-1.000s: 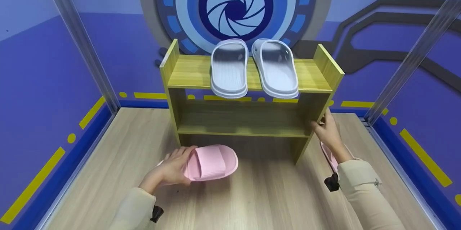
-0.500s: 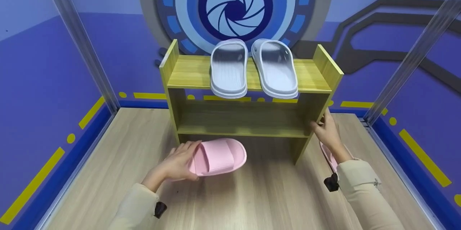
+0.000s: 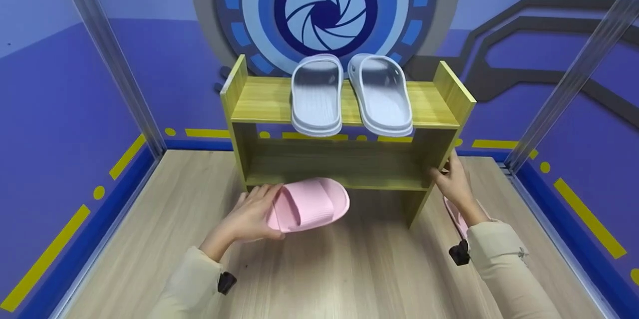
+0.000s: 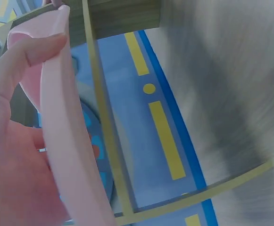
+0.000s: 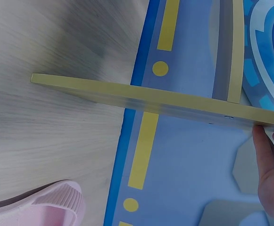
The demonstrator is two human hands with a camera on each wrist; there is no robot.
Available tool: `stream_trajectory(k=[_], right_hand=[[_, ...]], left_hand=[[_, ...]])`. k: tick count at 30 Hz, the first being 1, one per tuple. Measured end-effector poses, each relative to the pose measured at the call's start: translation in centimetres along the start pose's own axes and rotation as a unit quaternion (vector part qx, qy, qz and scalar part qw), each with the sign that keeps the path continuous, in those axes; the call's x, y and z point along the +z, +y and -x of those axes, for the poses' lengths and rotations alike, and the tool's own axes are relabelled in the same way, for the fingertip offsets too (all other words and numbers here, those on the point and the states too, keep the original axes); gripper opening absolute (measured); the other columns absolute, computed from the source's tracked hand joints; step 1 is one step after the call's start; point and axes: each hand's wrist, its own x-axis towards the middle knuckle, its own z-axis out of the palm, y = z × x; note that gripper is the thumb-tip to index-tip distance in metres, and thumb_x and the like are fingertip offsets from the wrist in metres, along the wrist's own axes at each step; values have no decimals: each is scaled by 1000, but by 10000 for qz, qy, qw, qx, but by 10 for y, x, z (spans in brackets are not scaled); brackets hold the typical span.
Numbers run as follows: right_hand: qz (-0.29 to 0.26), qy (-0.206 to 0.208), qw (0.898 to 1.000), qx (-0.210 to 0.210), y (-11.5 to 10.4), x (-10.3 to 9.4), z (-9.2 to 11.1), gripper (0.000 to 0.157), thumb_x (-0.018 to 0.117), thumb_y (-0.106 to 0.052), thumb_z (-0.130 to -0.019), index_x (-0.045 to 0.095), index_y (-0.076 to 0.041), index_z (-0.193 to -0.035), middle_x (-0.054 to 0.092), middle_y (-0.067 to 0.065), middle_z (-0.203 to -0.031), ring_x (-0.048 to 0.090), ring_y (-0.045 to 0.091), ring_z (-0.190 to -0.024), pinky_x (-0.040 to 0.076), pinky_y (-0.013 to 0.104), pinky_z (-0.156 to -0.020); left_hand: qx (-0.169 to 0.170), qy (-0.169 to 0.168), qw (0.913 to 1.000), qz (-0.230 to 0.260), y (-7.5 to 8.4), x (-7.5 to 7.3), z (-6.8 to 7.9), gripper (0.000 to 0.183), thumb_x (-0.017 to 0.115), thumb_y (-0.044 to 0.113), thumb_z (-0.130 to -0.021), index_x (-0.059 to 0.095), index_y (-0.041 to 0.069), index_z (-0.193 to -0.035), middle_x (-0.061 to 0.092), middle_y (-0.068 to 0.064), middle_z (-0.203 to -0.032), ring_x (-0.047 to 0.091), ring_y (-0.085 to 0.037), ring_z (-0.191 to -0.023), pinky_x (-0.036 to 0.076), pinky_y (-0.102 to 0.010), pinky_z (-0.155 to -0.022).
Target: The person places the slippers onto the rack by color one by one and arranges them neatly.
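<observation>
Step in hand, as judged: the pink slipper (image 3: 317, 204) is being brought to the lower shelf (image 3: 339, 169) of the shoe rack (image 3: 267, 97). For sound execution, lift it clear of the shelf's front edge before moving inward, turn the toe toward the back wall (image 3: 150, 79), level the sole and lower it flat. Room should be left beside it for a mate. The rack looks light, so the steadying hold ought to last until release.

Hands: the left hand (image 3: 252, 213) grips the slipper at its heel end, thumb over the near edge. The right hand (image 3: 455, 184) holds the rack's side panel (image 5: 160, 96) at its front edge, fingers against the outer face.

Position: the slipper is held off the worktop (image 3: 319, 279), toe directed toward the right hand but well apart from it. From the head it overlaps the shelf's front edge; contact there cannot be confirmed. A second pink slipper (image 5: 63, 197) lies outside the rack, partly hidden by the right forearm in the head view. Two pale grey slippers (image 3: 317, 104) occupy the top.
</observation>
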Motion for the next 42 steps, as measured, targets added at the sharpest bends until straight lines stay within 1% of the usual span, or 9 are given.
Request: stream_trajectory(k=[4,7,11,14,18,25,31,37,42], right_hand=[[-17,26,10000,-20,0,0,0,49,55,1,-79,37,-4,-124,48,23,-116,49,41,-101,43,50,-77],[-40,26,9999,-93,-1,0,1,50,55,2,-79,36,-3,-125,47,24,-116,49,42,-100,43,51,-77],[-109,60,9998,-134,-19,-1,7,49,53,6,-78,35,2,-124,47,28,-114,48,45,-99,43,53,-75],[-157,82,9997,-152,-16,0,6,50,54,6,-78,36,1,-124,48,27,-113,49,44,-99,44,51,-74],[-136,56,9997,-177,4,1,2,55,57,0,-78,35,-5,-128,49,22,-115,51,39,-99,45,48,-74],[-57,34,9999,-120,5,1,2,57,57,0,-78,33,-5,-130,48,23,-116,50,41,-100,44,49,-75],[-94,55,9999,-133,4,1,2,57,57,1,-78,33,-5,-129,48,24,-116,51,41,-99,45,49,-74],[-27,9,10000,-94,3,0,1,60,57,0,-79,30,-6,-133,47,24,-118,50,41,-101,44,49,-76],[-90,0,9999,-112,4,0,0,60,57,1,-80,29,-2,-133,46,27,-118,49,43,-101,43,51,-76]], left_hand=[[-61,227,9997,-39,2,-2,-4,97,77,39,-58,30,3,-135,36,-17,-131,29,-35,-119,17,-53,-95],[-119,430,9988,-189,1,-1,-7,97,76,41,-57,32,3,-134,40,-17,-127,33,-35,-116,22,-52,-92],[-299,673,9970,-231,-2,2,-11,96,76,41,-57,33,2,-133,41,-16,-125,34,-33,-115,22,-55,-91],[-488,811,9954,-163,-3,3,-13,94,75,40,-59,33,2,-133,41,-16,-125,33,-32,-116,18,-58,-92],[-597,1021,9924,-327,-6,5,-17,91,74,41,-59,36,1,-131,45,-16,-120,37,-32,-112,22,-57,-90],[-759,1196,9891,-410,-10,8,-25,85,74,43,-60,40,2,-126,49,-15,-113,41,-32,-105,26,-56,-88],[-836,1420,9847,-576,-9,12,-32,81,74,45,-60,44,3,-122,52,-13,-106,44,-30,-97,32,-50,-82],[-862,1660,9800,-684,-7,16,-41,78,74,47,-58,48,3,-117,54,-13,-102,44,-30,-94,34,-49,-80],[-920,1835,9751,-840,-5,19,-48,76,72,52,-58,52,3,-112,56,-13,-99,46,-32,-93,36,-49,-78]])
